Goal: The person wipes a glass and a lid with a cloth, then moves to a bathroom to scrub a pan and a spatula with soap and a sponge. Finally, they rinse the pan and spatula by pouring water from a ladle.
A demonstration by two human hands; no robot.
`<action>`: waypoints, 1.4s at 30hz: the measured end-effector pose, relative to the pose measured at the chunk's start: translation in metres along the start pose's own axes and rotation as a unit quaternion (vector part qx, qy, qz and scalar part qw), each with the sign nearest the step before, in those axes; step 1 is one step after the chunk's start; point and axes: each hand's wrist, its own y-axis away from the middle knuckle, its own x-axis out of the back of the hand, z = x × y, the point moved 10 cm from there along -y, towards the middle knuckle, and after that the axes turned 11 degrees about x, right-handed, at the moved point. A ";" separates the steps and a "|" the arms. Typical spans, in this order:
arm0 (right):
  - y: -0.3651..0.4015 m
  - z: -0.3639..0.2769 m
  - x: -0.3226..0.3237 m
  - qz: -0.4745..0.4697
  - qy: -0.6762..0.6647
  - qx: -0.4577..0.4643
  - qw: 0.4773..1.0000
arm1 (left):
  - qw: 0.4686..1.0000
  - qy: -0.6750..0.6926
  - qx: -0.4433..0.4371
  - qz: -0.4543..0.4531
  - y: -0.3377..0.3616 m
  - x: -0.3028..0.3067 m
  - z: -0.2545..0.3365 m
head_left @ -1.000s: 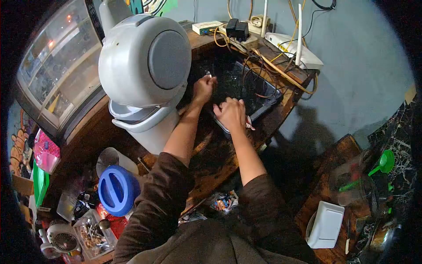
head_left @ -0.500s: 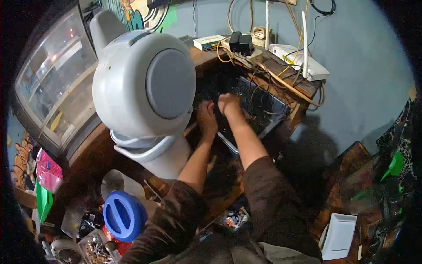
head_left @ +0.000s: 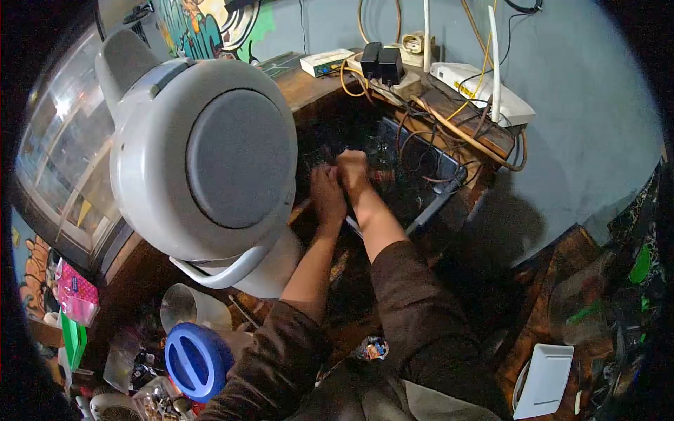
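Note:
My left hand (head_left: 327,192) and my right hand (head_left: 353,172) are close together, both reaching into the dark black tray (head_left: 430,163) on the wooden counter (head_left: 330,259). The fingers of both hands curl inward over something small in the shadow; what it is cannot be made out. The right hand sits slightly farther in than the left and the two nearly touch. A large grey machine with an open round lid (head_left: 203,161) stands right beside my left arm.
Tangled cables (head_left: 435,116), black plugs on a power strip (head_left: 382,63) and a white router (head_left: 484,88) crowd the shelf behind the tray. A blue lid (head_left: 196,359) and a metal cup (head_left: 184,307) sit lower left. A white box (head_left: 551,379) lies lower right.
My head has moved closer to the grey machine, which now fills more of the view. Both hands came together deeper in the tray; the right hand left the tray's near edge.

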 end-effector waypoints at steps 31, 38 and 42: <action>0.112 -0.015 0.262 0.381 -0.200 -0.042 0.902 | 0.985 -0.173 -0.008 0.006 -0.007 -0.012 -0.007; 0.236 0.010 0.308 0.407 -0.306 -0.094 0.855 | 0.864 -0.323 0.088 -0.377 0.000 -0.071 -0.034; 0.274 0.022 0.320 0.393 -0.293 -0.164 0.856 | 0.798 -0.333 0.036 -0.501 0.013 -0.074 -0.014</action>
